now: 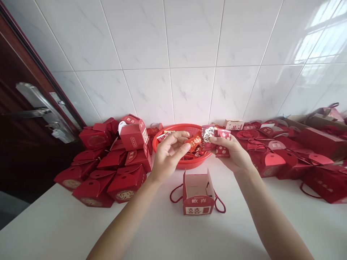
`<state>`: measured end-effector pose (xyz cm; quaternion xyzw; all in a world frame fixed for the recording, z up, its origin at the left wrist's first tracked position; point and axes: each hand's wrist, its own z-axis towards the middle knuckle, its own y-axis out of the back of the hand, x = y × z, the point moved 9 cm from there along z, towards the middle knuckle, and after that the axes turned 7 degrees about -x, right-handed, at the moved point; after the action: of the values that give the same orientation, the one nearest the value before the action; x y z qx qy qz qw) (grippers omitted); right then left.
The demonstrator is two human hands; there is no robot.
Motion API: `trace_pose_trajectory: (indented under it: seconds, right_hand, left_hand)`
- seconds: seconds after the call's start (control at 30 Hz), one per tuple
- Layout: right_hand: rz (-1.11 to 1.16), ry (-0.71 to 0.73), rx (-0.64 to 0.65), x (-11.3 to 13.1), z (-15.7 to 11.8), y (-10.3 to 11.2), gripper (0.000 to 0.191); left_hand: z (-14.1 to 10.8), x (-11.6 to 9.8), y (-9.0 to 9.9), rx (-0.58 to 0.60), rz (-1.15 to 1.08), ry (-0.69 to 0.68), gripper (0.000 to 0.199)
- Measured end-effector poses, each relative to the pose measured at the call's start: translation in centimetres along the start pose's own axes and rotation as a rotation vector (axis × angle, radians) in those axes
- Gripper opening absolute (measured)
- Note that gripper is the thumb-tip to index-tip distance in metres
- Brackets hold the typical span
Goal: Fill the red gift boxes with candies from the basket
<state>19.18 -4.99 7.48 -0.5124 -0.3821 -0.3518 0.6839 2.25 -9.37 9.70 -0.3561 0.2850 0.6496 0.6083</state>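
Observation:
My left hand [172,153] pinches a small orange-red wrapped candy [194,143] between thumb and fingertips. Beside it, my right hand [234,151] is closed on several red candy packets [222,142], one with a white label. Both hands are raised in front of a red plastic basket [191,164] that holds more wrapped sweets, partly hidden by the hands. Below them on the table stands an open red gift box [198,202], its flaps up and a dark red rope handle on each side. Its visible inside is pale.
Red gift boxes [94,186] are stacked at the left, one lying open on top [132,135]. More red boxes [292,159] with rope handles crowd the right side. A tiled wall [189,90] rises behind the white table [173,238]. A door handle [40,112] is at far left.

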Motion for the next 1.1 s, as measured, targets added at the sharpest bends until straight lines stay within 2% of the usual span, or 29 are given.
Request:
trace_pose_trajectory:
  seconds: [0.13, 0.2, 0.3, 0.53, 0.67, 0.77, 0.93, 1.0, 1.1]
  right_hand:
    - [-0.010, 0.049, -0.013, 0.7, -0.1, 0.2, 0.029]
    - [-0.017, 0.057, -0.002, 0.8, -0.3, 0.1, 0.027]
    - [-0.043, 0.065, 0.024, 1.0, -0.4, 0.0, 0.022]
    - [-0.162, 0.090, 0.034, 1.4, -0.5, 0.1, 0.022]
    - [-0.193, 0.131, -0.009, 2.2, -0.7, 0.4, 0.023]
    - [-0.189, 0.161, -0.062, 3.0, -0.8, 1.1, 0.021]
    - [-0.224, 0.208, -0.080, 3.8, -0.8, 1.7, 0.016]
    - [-0.238, 0.208, -0.067, 3.7, -0.9, 1.6, 0.016]
    - [-0.268, 0.192, -0.036, 3.3, -0.9, 1.2, 0.019]
  left_hand:
    - [-0.3, 0.9, -0.7, 0.035, -0.011, 0.088, 0.039]
    - [-0.4, 1.1, -0.7, 0.018, 0.005, 0.111, 0.041]
    - [-0.5, 1.1, -0.5, -0.009, 0.022, 0.097, 0.038]
    - [-0.2, 1.4, -0.4, 0.046, 0.113, 0.038, 0.040]
    - [0.2, 1.2, 0.0, 0.159, 0.275, 0.018, 0.038]
    - [0.0, 0.8, -0.3, 0.333, 0.403, 0.006, 0.031]
    - [-1.6, 0.7, -1.9, 0.638, 0.503, -0.013, 0.030]
    - [-1.8, 0.7, -2.3, 0.658, 0.518, -0.023, 0.032]
    - [-1.2, 0.4, -2.1, 0.558, 0.518, -0.060, 0.028]
